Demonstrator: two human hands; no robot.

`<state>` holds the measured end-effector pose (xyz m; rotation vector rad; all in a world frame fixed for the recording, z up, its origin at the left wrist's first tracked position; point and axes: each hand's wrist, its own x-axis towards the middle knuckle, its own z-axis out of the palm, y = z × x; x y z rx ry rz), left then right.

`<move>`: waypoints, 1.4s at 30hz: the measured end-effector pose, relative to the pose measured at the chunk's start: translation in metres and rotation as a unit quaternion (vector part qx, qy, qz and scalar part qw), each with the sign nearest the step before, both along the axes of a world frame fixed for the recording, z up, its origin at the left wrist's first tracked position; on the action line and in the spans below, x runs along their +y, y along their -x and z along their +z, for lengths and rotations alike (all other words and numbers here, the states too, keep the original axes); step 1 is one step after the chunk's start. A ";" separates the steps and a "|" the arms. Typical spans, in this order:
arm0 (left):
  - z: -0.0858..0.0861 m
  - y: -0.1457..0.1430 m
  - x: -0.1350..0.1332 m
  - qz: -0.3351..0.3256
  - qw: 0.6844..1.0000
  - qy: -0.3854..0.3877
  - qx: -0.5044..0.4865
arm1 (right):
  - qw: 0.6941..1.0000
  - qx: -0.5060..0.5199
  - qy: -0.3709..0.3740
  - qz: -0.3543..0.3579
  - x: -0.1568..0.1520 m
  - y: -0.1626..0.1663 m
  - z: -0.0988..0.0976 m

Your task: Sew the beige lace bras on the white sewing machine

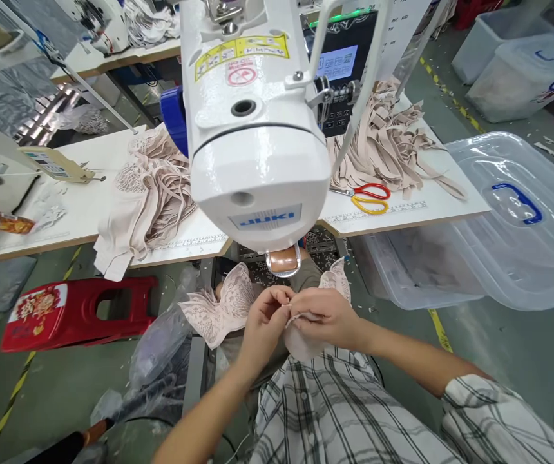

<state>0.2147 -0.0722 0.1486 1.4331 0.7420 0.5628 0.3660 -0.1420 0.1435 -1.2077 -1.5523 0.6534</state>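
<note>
And there was the shirt (339,412), a bold check: white cloth crossed by broad dark greyish bands, with thinner lines running between them! The pattern broke into boxes over the front, and the fabric fell in loose creases. Then came the right sleeve (494,412), same check, wide and baggy, bunched into soft folds, its edge finishing near the elbow! Beyond it, a bare right forearm (412,354); opposite, a left forearm (214,406), bare as well. Left hand (265,325) and right hand (332,316), both bare! And the trousers (310,276), dull greyish brown, showed only partly.
</note>
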 end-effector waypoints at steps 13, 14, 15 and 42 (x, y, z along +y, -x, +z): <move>0.001 0.011 0.010 0.043 0.956 -0.286 0.054 | 0.999 -0.052 -0.003 -0.008 0.002 0.000 0.007; 0.000 0.011 0.010 0.043 0.955 -0.289 0.046 | 0.999 -0.039 0.007 -0.013 0.002 0.000 0.007; -0.002 0.010 0.010 0.040 0.956 -0.288 0.038 | 0.999 -0.025 0.018 -0.018 0.002 -0.001 0.007; 0.025 0.002 0.027 -0.065 0.922 -0.359 0.128 | 0.973 -0.036 0.222 0.051 0.017 -0.039 0.036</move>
